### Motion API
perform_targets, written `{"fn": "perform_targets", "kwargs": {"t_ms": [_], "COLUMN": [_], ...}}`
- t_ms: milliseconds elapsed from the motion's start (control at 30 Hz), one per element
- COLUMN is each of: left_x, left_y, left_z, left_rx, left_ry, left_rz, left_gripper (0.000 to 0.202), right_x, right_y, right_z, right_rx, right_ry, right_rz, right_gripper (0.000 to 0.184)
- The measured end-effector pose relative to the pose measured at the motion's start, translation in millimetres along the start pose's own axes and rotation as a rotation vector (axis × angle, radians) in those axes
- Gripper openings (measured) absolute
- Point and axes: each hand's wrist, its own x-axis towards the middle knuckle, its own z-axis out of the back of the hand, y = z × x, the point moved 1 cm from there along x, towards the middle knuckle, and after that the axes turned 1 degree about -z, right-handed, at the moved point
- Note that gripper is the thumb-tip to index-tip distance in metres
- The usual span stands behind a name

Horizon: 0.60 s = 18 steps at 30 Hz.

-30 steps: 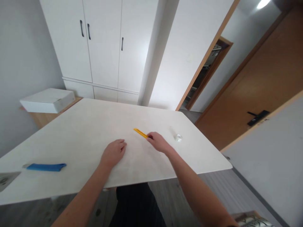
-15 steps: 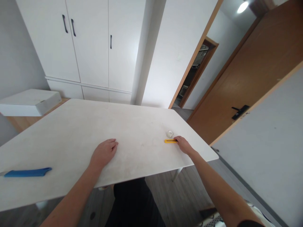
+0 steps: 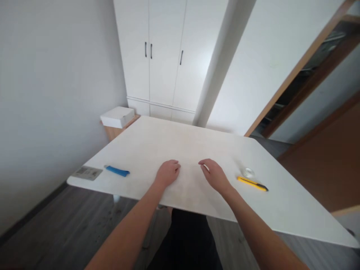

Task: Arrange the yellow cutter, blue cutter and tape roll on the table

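Note:
My left hand (image 3: pixel 168 173) rests palm down on the white table (image 3: pixel 180 146), fingers loosely curled, holding nothing. My right hand (image 3: pixel 214 175) lies beside it, a little apart, also empty with fingers relaxed. A yellow utility knife (image 3: pixel 252 183) lies on the table to the right of my right hand, not touched. A small clear tape roll (image 3: pixel 248 172) sits just behind the knife. A blue flat tool (image 3: pixel 117 171) lies to the left of my left hand, near the table's front left edge.
A grey card (image 3: pixel 86 172) sits on the table's left corner. A white box (image 3: pixel 117 116) rests on a low wooden stand behind the table. White cupboards (image 3: pixel 163 52) fill the far wall; a doorway (image 3: pixel 306 75) opens at the right.
My right hand let go of the yellow knife beside the tape roll and came back toward the middle, near my left hand. The camera view swung to the left.

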Motion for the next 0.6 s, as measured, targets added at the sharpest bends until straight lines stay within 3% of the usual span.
{"fn": "perform_targets", "kwargs": {"t_ms": [67, 167, 300, 400, 467, 533, 600], "left_x": [0.4, 1.3, -0.3, -2.5, -2.5, -1.2, 0.6], "left_y": [-0.2, -0.1, -1.7, -2.4, -1.1, 1.4, 4.6], "left_z": [0.4, 0.9, 6.3, 10.7, 10.7, 8.1, 3.6], "left_rx": [-0.058, -0.105, -0.095, -0.038, 0.007, 0.037, 0.048], "left_ry": [-0.005, -0.024, -0.032, -0.024, 0.005, 0.023, 0.018], "left_rz": [0.048, 0.094, 0.051, 0.031, 0.031, 0.026, 0.013], "left_gripper": [0.033, 0.039, 0.034, 0.034, 0.034, 0.034, 0.035], "right_x": [35.5, 73.7, 100.0, 107.3, 108.5, 107.3, 102.2], "right_y": [64.5, 151.9, 227.7, 253.5, 257.6, 249.6, 226.6], "right_z": [-32.0, -87.4, -157.7, -187.8, -191.3, -180.7, -157.3], "right_rx": [0.060, 0.025, -0.014, -0.027, -0.005, 0.066, 0.207], "right_ry": [0.123, 0.334, 0.509, 0.505, 0.502, 0.510, 0.458], "right_rz": [0.128, 0.139, 0.140, 0.139, 0.130, 0.087, 0.006], "right_gripper": [0.023, 0.023, 0.041, 0.038, 0.028, 0.024, 0.022]}}
